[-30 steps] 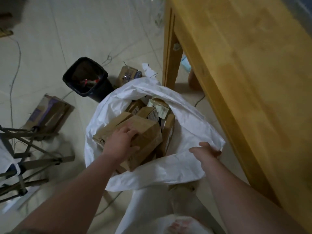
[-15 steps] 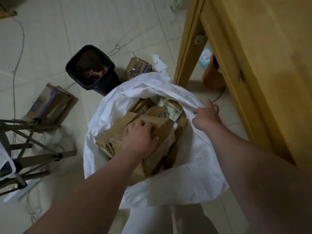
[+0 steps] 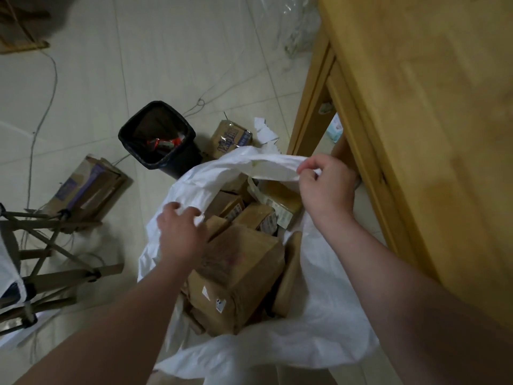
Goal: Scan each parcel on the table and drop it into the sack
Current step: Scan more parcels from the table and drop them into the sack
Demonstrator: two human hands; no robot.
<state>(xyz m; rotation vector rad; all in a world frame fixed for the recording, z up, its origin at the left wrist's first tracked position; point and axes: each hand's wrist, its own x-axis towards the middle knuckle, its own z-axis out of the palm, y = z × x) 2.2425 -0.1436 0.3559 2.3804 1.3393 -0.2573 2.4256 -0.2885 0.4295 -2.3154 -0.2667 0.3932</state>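
Nearest to me, the front wall of the white sack (image 3: 319,323) sagged toward my legs, and my two bare forearms reached over it. Just inside that wall lay the big parcel (image 3: 241,276), a brown box tilted on top of the pile. My left hand (image 3: 180,232) was at the left rim of the sack, above this box. Its fingers were curled over the cloth and gripped it, as far as I could judge, because the fingertips were half lost in the folds. Behind the box, deeper in the sack, sat the smaller parcels (image 3: 258,218), packed close together. At the far rim my right hand (image 3: 324,187) pinched the cloth between thumb and bent fingers and held it lifted.

I think the drop was finished for this parcel and I was spreading the mouth of the sack. The next move would need both hands to release the cloth and go to the table (image 3: 430,134), right of the sack, for another parcel to scan.

Beyond the sack stood a black bin (image 3: 158,140) and a packet (image 3: 230,137). Left of the sack lay a flat carton (image 3: 88,187). No scanner was in view, the table was cut off by the frame, the labels were too blurred to read, and the bottom of the sack was hidden.
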